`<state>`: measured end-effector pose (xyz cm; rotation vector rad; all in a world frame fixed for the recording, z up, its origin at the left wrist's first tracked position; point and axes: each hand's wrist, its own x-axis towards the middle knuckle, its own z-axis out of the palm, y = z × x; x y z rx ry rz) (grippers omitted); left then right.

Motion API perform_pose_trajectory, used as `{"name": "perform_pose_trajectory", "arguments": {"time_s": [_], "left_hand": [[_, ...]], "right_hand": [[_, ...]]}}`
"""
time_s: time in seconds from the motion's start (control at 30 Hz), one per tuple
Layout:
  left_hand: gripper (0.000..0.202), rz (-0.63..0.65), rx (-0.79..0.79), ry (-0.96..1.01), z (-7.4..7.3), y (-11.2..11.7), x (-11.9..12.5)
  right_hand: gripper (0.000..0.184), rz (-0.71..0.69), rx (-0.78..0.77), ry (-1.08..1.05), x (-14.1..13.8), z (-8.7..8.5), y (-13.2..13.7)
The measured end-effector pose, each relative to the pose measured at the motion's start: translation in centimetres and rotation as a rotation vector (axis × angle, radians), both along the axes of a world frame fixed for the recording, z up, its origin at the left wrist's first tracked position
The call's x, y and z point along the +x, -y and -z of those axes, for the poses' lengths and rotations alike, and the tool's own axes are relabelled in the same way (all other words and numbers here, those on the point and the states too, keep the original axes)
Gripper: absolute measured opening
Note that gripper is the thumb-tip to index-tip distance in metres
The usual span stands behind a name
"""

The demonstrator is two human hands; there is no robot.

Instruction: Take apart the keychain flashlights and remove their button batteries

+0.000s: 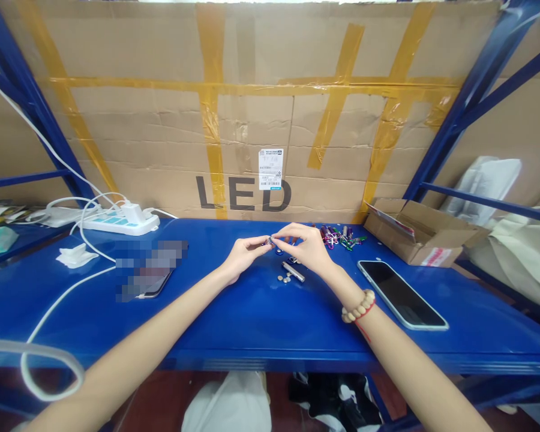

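Fingertips of my left hand and my right hand meet above the blue table, pinching a small dark metallic piece. Fingers cover most of it, so its exact kind is unclear. Below my right hand lies a silver metal tube, like a mini flashlight body. Several small round button cells are scattered beside the tube. A blue ring-shaped part sits just under the fingertips. Behind my right hand is a pile of colored keychain flashlights with carabiner clips, purple, green and silver.
A phone lies at right, in front of an open cardboard box. At left are another phone, partly blurred, a white power strip, an adapter and loose white cables. A large taped carton stands behind.
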<state>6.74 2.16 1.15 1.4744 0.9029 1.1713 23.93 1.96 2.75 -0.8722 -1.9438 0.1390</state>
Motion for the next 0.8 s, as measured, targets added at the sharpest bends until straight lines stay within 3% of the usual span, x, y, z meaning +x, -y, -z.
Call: {"name": "perform_pose_trajectory", "arguments": {"time_s": [0.37, 0.47, 0.6, 0.8], "left_hand": [[0.032, -0.069, 0.051, -0.075, 0.7, -0.4, -0.3], [0.03, -0.098, 0.048, -0.092, 0.8, -0.7, -0.4], [0.03, -0.222, 0.008, -0.058, 0.7, -1.1, -0.7], [0.032, -0.238, -0.025, -0.046, 0.4, -1.0, -0.7]], "right_hand": [[0.021, -0.044, -0.07, 0.293, 0.2, 0.3, 0.4], [0.022, -0.052, -0.103, 0.282, 0.4, 0.3, 0.1], [0.018, 0.114, -0.135, 0.203, 1.1, 0.6, -0.9], [0.021, 0.303, -0.258, 0.534, 1.6, 2.4, -1.9]]}}
